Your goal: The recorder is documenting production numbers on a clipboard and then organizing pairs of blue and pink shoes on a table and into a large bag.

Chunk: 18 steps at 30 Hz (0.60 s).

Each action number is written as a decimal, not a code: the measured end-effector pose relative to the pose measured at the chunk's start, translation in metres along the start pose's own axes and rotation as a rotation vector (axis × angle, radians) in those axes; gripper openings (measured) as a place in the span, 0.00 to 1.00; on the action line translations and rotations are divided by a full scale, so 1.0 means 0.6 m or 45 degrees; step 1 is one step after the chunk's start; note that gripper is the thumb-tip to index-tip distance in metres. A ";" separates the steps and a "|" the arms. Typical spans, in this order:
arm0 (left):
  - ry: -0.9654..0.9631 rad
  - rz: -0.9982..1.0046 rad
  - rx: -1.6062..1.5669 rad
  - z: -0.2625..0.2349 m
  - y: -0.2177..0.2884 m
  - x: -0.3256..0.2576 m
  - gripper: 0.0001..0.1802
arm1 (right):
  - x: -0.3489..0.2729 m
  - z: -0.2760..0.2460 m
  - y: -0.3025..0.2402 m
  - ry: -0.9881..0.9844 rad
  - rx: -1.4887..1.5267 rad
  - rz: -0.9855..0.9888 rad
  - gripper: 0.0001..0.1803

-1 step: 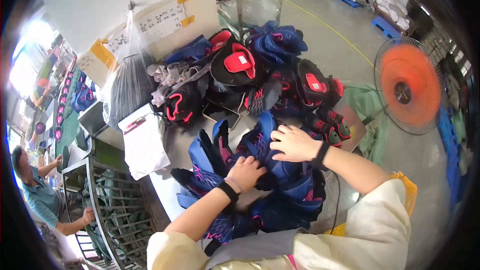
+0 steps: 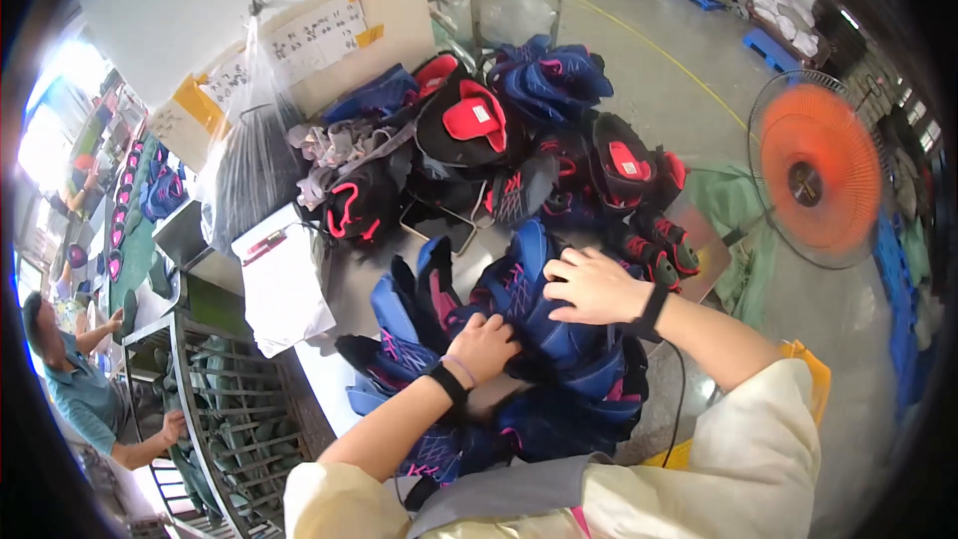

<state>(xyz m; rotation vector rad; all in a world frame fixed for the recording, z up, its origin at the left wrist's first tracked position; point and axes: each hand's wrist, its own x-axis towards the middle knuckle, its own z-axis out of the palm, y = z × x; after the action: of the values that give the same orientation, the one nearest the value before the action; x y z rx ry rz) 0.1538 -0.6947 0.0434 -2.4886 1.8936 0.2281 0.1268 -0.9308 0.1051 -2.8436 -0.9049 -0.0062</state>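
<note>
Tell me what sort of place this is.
Probably a shoe factory floor: both hands press on a heap of blue shoe uppers, black and red uppers are piled behind, and an orange fan stands on the concrete floor.

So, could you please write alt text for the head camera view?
Both hands, left hand and right hand, press on a pile of blue and pink shoe uppers on a cluttered table; black and red uppers lie behind, an orange fan at right.

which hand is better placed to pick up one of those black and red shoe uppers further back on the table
Right. The right hand lies on the blue uppers closest to the black and red uppers; the left hand sits nearer the body.
</note>
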 end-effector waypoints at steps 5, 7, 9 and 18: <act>0.068 0.039 0.005 -0.057 -0.031 -0.011 0.07 | -0.042 -0.018 0.046 -0.276 -0.086 0.359 0.32; 0.232 -0.082 -0.098 -0.078 -0.097 -0.042 0.07 | -0.029 -0.018 0.054 -0.487 0.077 0.533 0.32; 0.221 -0.264 -0.158 -0.086 -0.148 -0.082 0.13 | -0.022 -0.016 0.042 -0.468 0.150 0.602 0.32; -0.077 -0.113 -0.387 -0.136 -0.117 -0.028 0.19 | 0.018 0.031 0.005 0.019 -0.068 0.191 0.19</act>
<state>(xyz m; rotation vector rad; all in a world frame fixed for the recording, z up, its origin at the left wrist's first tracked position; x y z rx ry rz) 0.2257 -0.6673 0.1205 -2.7064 1.8420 0.6266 0.1366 -0.9239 0.0870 -2.9496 -0.6966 -0.0344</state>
